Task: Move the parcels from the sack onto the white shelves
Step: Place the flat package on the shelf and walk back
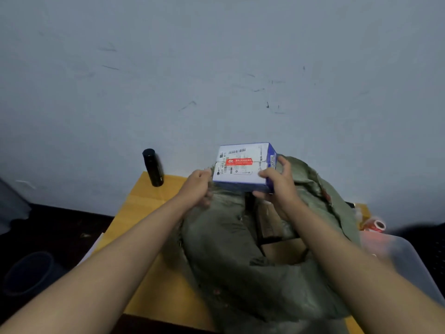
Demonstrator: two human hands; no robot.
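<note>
Cardboard is what we have in hand: one small white and blue parcel (244,166), held above the open mouth of the green sack (240,249), which lies on a yellow table (149,213). Our right hand (280,183) clamps it by its right end, thumb on the labelled top and fingers curled round the side and underneath. Our left hand (196,188) bunches the sack's rim in curled fingers beside the parcel's left edge. We judge the box stiff and light, since one hand carries it; its smooth printed faces could slip, so the corners and short ends look like the best hold. Inside the sack we count at least one more brown box (284,249), perhaps two; the folds hide the rest. One black bottle (153,167) stands at the table's far left corner. No white shelves show in this view.
</note>
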